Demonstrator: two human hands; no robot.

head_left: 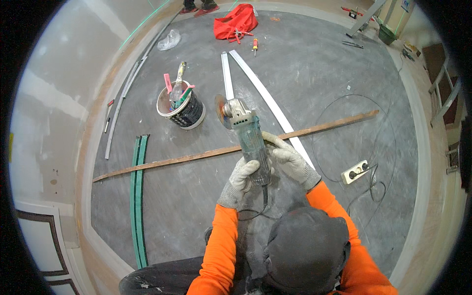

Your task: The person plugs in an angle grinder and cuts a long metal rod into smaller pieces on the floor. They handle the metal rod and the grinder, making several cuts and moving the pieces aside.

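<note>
An angle grinder [251, 140] with a teal body and metal gear head is held up in front of me, its brownish disc [221, 110] pointing away to the left. My left hand [241, 181], in a whitish work glove, is closed round the rear of the body. At the right side, my gloved right hand [289, 160] grips the same body, its palm side hidden. The grinder's cord hangs from the back end. Beneath it a long wooden strip [196, 155] crosses the floor, and two white metal profiles [268, 98] lie beyond, converging at their far ends.
Left of the grinder stands a bucket [189, 115] of hand tools. Green profiles [138, 196] lie near the left wall. To the right, a power strip [355, 172] has cables looping round it. Farther off are a red bag [236, 22], a screwdriver [255, 45] and another person's feet [205, 10].
</note>
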